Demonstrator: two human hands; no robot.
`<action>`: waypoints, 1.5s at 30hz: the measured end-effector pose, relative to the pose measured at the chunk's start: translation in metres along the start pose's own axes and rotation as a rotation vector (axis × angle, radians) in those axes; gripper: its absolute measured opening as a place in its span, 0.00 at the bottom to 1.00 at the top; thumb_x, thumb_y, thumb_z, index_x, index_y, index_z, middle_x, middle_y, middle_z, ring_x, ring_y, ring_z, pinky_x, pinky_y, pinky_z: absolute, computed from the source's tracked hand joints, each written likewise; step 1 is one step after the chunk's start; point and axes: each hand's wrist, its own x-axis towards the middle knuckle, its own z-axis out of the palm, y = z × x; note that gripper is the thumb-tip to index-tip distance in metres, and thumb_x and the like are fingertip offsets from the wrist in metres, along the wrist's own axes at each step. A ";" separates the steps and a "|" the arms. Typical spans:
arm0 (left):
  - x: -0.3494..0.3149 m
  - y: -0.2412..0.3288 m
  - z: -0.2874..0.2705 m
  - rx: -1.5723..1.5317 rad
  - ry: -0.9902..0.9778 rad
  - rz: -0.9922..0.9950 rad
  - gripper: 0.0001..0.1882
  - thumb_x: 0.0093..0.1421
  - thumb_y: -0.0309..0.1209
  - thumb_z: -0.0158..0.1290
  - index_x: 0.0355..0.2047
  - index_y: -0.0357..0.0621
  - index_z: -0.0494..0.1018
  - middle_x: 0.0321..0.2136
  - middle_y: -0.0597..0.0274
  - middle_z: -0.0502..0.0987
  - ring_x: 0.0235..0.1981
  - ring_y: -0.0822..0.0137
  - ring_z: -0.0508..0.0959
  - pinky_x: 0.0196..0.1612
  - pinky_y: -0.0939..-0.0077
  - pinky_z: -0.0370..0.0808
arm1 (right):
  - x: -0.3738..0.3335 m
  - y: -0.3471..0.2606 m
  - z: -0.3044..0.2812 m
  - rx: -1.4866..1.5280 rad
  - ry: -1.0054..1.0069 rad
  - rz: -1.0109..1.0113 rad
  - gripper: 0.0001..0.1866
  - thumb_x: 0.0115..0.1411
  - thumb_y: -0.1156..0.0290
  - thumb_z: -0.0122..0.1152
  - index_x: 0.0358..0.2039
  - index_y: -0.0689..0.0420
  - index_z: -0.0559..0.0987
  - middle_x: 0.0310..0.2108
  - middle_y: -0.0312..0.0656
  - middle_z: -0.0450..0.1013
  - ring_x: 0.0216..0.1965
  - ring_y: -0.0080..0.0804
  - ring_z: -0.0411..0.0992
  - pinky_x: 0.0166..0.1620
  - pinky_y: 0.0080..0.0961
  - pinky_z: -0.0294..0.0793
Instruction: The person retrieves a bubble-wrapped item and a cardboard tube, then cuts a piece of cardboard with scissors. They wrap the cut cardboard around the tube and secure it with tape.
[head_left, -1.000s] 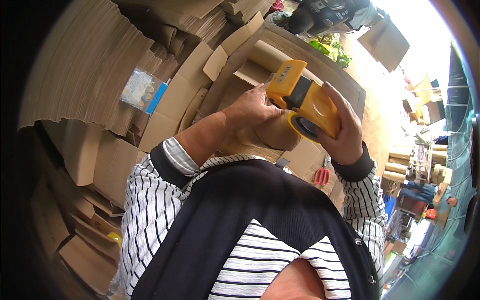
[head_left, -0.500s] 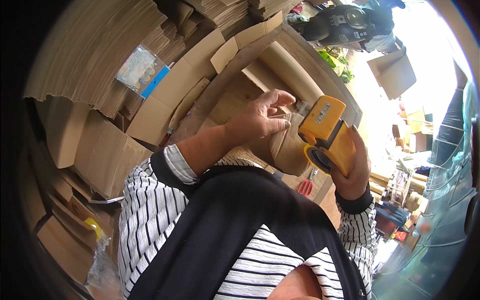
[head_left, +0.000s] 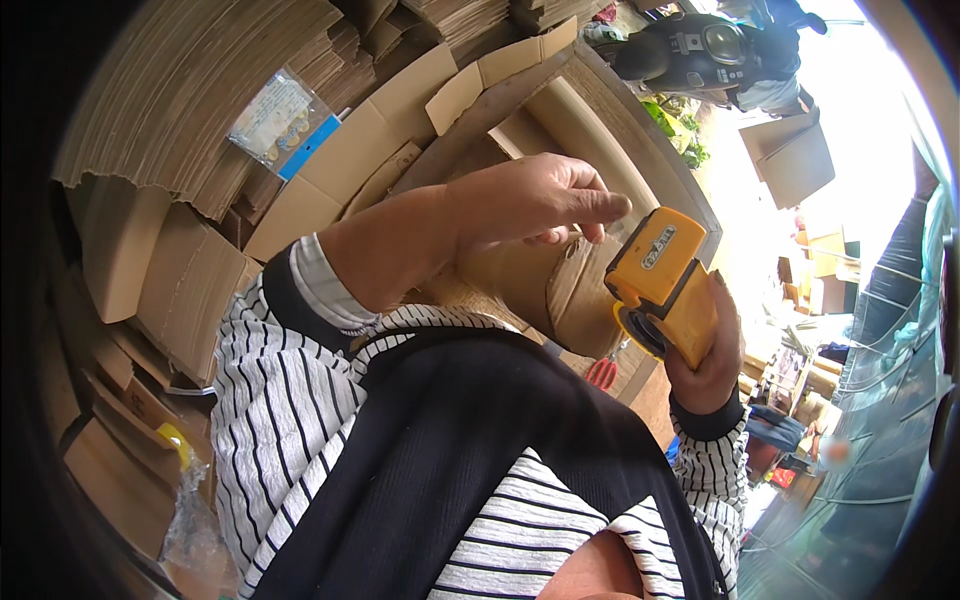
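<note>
In my right hand (head_left: 708,360) is a yellow handheld tape dispenser (head_left: 660,262), its round roll side toward me. My left hand (head_left: 550,197) is just left of the dispenser's head, above a brown cardboard box (head_left: 592,300). Its thumb points right and its fingers are curled; whatever lies between them, if anything, I cannot make out. The box is close to my chest, partly hidden by my left hand, forearm and the dispenser. Red-handled scissors (head_left: 602,374) lie just beyond my chest, beside the box.
Stacks of flat cardboard (head_left: 190,90) rise at the left. A clear bag with a blue band (head_left: 285,125) rests against them. Open cardboard flaps (head_left: 400,100) line the table's far left side. A motorbike (head_left: 700,50) stands at the far right, near a loose carton (head_left: 790,160).
My left hand has moved right and slightly up, its thumb now turned toward the dispenser. The dispenser in my right hand has shifted slightly right and down, away from the box.
</note>
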 end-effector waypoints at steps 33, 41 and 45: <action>-0.008 0.020 0.029 -0.035 0.118 0.240 0.08 0.64 0.34 0.55 0.33 0.42 0.74 0.21 0.70 0.72 0.18 0.83 0.66 0.21 0.88 0.64 | 0.019 -0.023 -0.030 -0.116 -0.043 -0.108 0.39 0.38 0.86 0.64 0.56 0.63 0.69 0.36 0.50 0.70 0.35 0.44 0.74 0.38 0.32 0.74; -0.043 0.016 -0.019 -0.012 0.339 0.351 0.08 0.65 0.35 0.54 0.30 0.46 0.74 0.19 0.74 0.67 0.17 0.86 0.62 0.18 0.91 0.59 | 0.002 -0.022 -0.070 -0.230 -0.115 -0.082 0.39 0.37 0.87 0.63 0.56 0.62 0.70 0.35 0.51 0.70 0.32 0.44 0.73 0.36 0.33 0.74; -0.062 -0.009 -0.046 -0.165 0.436 0.239 0.08 0.64 0.35 0.54 0.29 0.48 0.72 0.19 0.76 0.65 0.16 0.87 0.58 0.18 0.92 0.58 | 0.001 -0.026 -0.074 -0.280 -0.181 -0.061 0.37 0.36 0.87 0.64 0.54 0.62 0.73 0.31 0.49 0.70 0.31 0.42 0.73 0.34 0.31 0.73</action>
